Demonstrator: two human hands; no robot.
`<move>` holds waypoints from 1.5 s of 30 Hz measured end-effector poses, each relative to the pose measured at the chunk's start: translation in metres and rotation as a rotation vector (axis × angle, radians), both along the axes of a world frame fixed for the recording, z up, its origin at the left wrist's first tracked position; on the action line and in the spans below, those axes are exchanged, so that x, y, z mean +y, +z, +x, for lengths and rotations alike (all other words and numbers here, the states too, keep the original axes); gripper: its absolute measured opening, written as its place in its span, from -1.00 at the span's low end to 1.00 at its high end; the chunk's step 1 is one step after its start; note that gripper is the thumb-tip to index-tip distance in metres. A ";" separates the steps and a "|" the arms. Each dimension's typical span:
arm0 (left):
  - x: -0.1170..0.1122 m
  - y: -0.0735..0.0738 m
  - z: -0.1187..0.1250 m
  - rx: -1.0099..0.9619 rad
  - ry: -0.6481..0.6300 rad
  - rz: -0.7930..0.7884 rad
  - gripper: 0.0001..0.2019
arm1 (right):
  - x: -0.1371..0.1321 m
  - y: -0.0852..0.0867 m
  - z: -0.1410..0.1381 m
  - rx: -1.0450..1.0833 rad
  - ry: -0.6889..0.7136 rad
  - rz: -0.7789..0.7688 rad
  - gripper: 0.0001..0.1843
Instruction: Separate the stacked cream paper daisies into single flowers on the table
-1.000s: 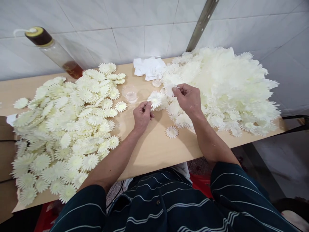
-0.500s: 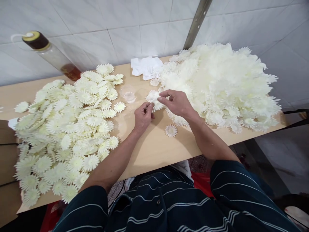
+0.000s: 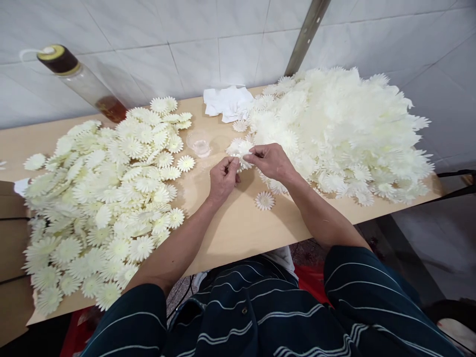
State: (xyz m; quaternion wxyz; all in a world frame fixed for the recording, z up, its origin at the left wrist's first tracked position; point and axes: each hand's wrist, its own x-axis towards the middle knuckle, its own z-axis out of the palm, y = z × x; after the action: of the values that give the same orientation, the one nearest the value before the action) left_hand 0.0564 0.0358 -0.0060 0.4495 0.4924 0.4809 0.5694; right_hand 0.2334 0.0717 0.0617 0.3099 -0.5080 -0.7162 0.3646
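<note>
My left hand (image 3: 222, 180) and my right hand (image 3: 270, 161) meet over the middle of the wooden table (image 3: 238, 228), both pinched on one cream fabric daisy flower (image 3: 240, 148) held between their fingertips. A tall heap of loose cream flower pieces (image 3: 342, 129) lies just right of my right hand. Flat finished daisies (image 3: 107, 198) are spread over the left half of the table. A single daisy (image 3: 265, 201) lies on the table below my right wrist.
A small clear cup (image 3: 201, 146) stands just behind my hands. A crumpled white cloth (image 3: 227, 102) lies at the back edge. A glass bottle with a dark cap (image 3: 80, 82) leans at the back left. A metal bar (image 3: 307, 34) runs up the tiled wall.
My right hand has moved left from the heap with a flower piece and joined my left hand on the daisy. The left hand has stayed nearly in place.
</note>
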 end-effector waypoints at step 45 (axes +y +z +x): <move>0.002 0.000 -0.003 0.052 -0.011 -0.024 -0.54 | -0.006 -0.007 0.003 -0.221 0.064 0.204 -0.71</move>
State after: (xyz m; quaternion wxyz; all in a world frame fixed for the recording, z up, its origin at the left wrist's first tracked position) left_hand 0.0534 0.0379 -0.0063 0.4458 0.5041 0.4964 0.5484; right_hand 0.2368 0.0652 0.0551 0.2675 -0.4879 -0.7950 0.2416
